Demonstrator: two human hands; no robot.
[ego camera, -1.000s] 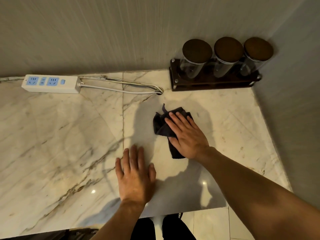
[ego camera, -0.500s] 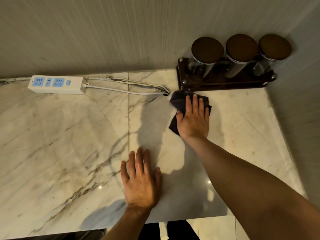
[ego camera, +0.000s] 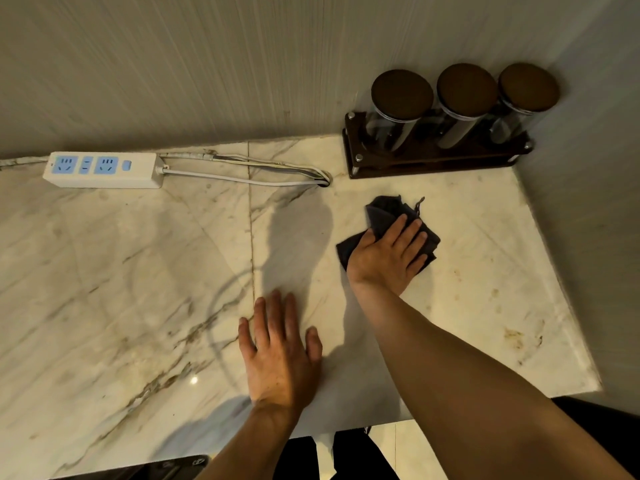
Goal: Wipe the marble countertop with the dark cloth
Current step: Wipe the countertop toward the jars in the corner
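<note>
The dark cloth (ego camera: 384,211) lies crumpled on the marble countertop (ego camera: 121,289), right of centre. My right hand (ego camera: 388,256) presses flat on top of it, fingers spread and pointing up and to the right, hiding most of the cloth. My left hand (ego camera: 280,351) rests palm down on the bare marble near the front edge, fingers apart, holding nothing.
A dark wooden rack (ego camera: 433,161) with three lidded glass jars (ego camera: 401,98) stands in the back right corner. A white power strip (ego camera: 104,169) lies at the back left, its cables (ego camera: 249,176) running to a hole in the counter. Walls close the back and right sides.
My right hand has slid the cloth back from beside the jar rack, toward me and to the right. The left hand has stayed in place.
</note>
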